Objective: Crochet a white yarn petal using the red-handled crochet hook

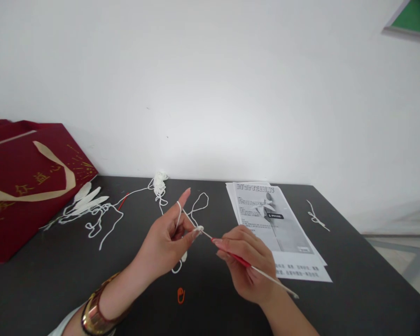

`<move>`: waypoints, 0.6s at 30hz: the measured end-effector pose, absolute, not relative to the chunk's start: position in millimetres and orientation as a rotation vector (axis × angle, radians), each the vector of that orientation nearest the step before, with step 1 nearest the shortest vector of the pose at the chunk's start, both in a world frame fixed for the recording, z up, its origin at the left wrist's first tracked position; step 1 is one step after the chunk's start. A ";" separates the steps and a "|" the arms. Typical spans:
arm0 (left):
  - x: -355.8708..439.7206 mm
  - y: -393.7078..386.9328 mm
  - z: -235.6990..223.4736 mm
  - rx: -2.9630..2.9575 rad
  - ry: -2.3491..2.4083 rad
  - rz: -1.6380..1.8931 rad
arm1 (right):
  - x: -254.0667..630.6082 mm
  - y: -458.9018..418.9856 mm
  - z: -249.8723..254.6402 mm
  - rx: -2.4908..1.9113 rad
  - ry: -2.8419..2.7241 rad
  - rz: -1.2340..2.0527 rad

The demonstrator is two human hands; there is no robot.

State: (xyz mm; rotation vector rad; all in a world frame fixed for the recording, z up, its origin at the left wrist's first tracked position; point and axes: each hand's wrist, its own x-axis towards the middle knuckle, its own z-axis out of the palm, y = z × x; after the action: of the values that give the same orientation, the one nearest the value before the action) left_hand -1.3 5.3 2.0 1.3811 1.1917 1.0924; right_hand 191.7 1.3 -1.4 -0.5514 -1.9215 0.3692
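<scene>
My right hand (250, 261) grips a crochet hook (241, 259) by its red handle, the thin shaft pointing up and left. Between the thumb and fingers of my left hand (170, 233) a small piece of white crochet work (198, 228) is pinched, and the hook's shaft passes by it. White yarn (179, 214) loops around my raised left index finger. A loose loop of yarn (205, 198) lies behind the hand, and a tail hangs below it. An orange stitch marker (181, 295) rests on the table in front of my hands.
Printed sheets (294, 224) lie right of centre, and a short knotted piece of yarn (315, 217) is farther right. A bundle of white yarn (159, 182) sits near the wall (210, 93). At left are white crocheted petals (87, 200), a red stick (123, 200) and a dark red bag (31, 186).
</scene>
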 end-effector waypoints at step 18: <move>-4.8 4.5 15.3 1.213 1.055 0.917 | 198.7 18.3 -6.8 -0.686 -1.051 1.421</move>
State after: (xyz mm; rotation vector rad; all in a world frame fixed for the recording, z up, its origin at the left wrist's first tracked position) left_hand -4.8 4.5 15.3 1.2135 1.0551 0.9174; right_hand 198.7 18.3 -6.8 -0.6863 -1.0515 1.4207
